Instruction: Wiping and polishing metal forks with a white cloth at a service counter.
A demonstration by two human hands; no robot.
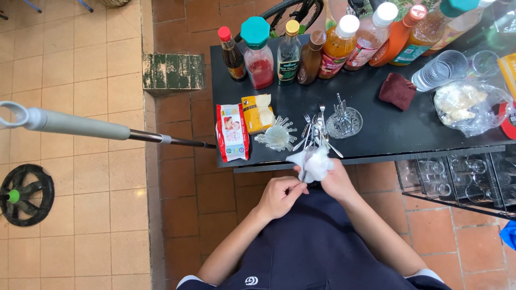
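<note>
Floor: tan and reddish tiles, seen from straight above, with a black desk standing over the red part.
Desk back row: a line of sauce and condiment bottles, mostly red and orange stuff, one jar with a teal cap.
Desk middle: a pack of wet wipes, a yellow box beside it, a bunch of clear plastic cutlery, and a small glass dish with forks standing in it.
Desk right: a dark red cloth, stacked clear cups, and a clear bag of something pale.
Under the desk: a crate of glasses at the right.
Left side: a grey mop handle reaching across toward the desk, and a round black base on the floor.
Right hand: grip closed around a white tissue wrapped over a piece of metal cutlery, right at the front edge of the desk.
Left hand: just beside the right one, fingers pinching the lower end of that same cutlery piece where it pokes out of the tissue.
Person: dark navy shirt, both arms bent in close to the body.
</note>
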